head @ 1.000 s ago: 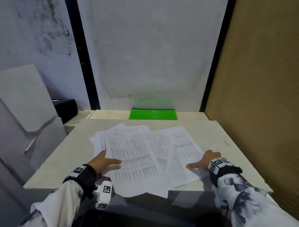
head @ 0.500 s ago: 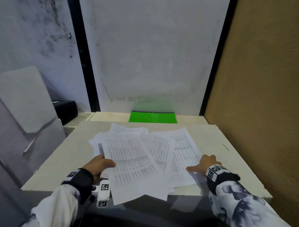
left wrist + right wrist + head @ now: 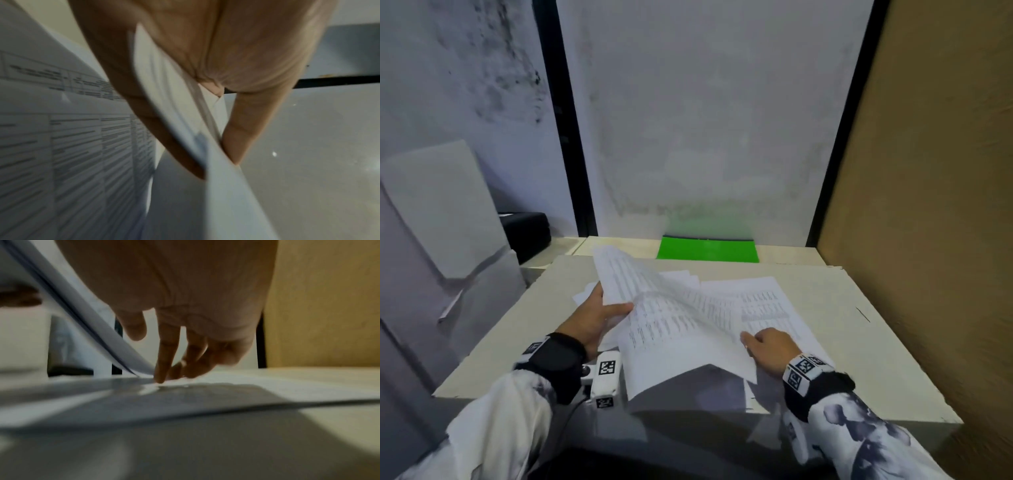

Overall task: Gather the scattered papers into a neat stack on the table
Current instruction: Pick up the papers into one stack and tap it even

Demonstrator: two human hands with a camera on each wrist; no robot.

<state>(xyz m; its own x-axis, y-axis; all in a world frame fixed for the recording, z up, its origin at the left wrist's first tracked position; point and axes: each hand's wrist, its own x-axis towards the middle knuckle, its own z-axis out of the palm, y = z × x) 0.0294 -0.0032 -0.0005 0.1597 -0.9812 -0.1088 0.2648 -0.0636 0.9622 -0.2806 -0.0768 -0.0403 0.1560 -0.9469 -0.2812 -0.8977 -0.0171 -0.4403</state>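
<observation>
Printed papers (image 3: 681,322) remain unstacked on the table (image 3: 859,342): left hand (image 3: 599,315) pinches lifted sheets, right hand's (image 3: 770,346) fingertips press the rest.

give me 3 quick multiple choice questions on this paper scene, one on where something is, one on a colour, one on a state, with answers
1. Where does the green sheet lie?
A. at the table's far edge, beyond the papers
B. under the left hand
C. on the floor

2. What colour is the panel on the right?
A. blue
B. brown
C. red

3. What is the left hand doing?
A. resting flat on the bare table
B. gripping papers lifted off the table
C. hanging at the side

Answers:
1 A, the head view shows it by the wall.
2 B, it is brown.
3 B, thumb and fingers clamp the raised sheets; the right hand has fingertips on flat sheets.
</observation>
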